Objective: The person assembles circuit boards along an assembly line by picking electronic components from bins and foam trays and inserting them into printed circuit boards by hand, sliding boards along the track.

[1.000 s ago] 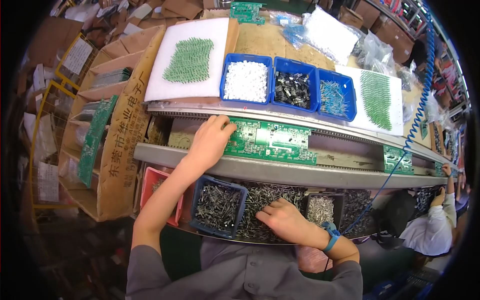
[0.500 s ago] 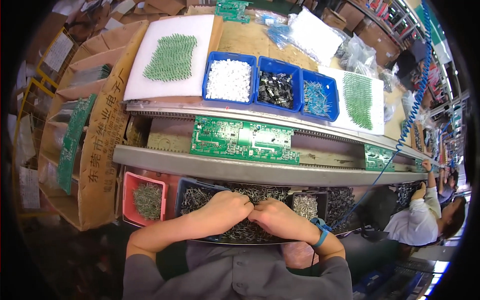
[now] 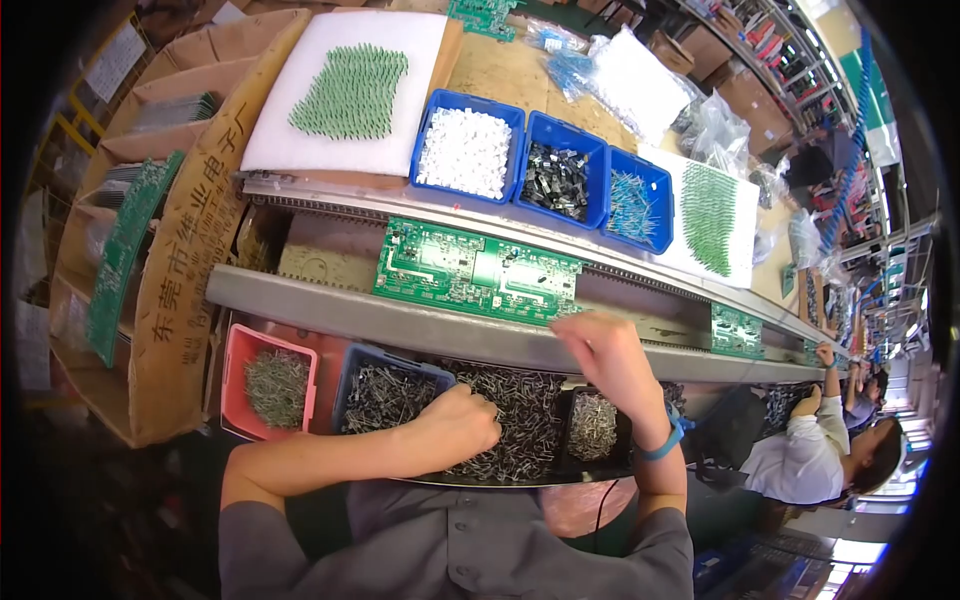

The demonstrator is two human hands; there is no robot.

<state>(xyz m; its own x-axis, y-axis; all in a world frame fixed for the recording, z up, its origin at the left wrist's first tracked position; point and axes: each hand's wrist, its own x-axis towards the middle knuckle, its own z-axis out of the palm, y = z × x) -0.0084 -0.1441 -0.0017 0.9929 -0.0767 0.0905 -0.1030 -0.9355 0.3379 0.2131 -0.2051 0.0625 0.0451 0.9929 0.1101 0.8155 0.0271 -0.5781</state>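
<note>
A green circuit board (image 3: 478,270) crowded with small parts lies across the rails of the conveyor. At its lower right corner is my right hand (image 3: 608,355), raised over the near rail with the fingers pinched together; what they hold, if anything, is too small to make out. My left hand (image 3: 462,428) is closed low over a heap of dark, wire-legged components (image 3: 515,425), its fingertips partly hidden. Beside that hand stands a dark blue bin (image 3: 352,368) of similar parts. A wristband (image 3: 664,440) with a blue strap circles my right wrist.
A pink bin (image 3: 312,385) of leaded parts is at left, a black bin (image 3: 570,440) of silvery parts at right. Beyond the conveyor stand blue bins (image 3: 468,98) and white foam sheets (image 3: 270,140) with green parts. A cardboard box (image 3: 190,250) flanks the left; a co-worker (image 3: 800,460) sits at right.
My right hand has left the component heap and moved up and right to the circuit board's corner. My left hand stays low over the heap. The whole view has shifted slightly.
</note>
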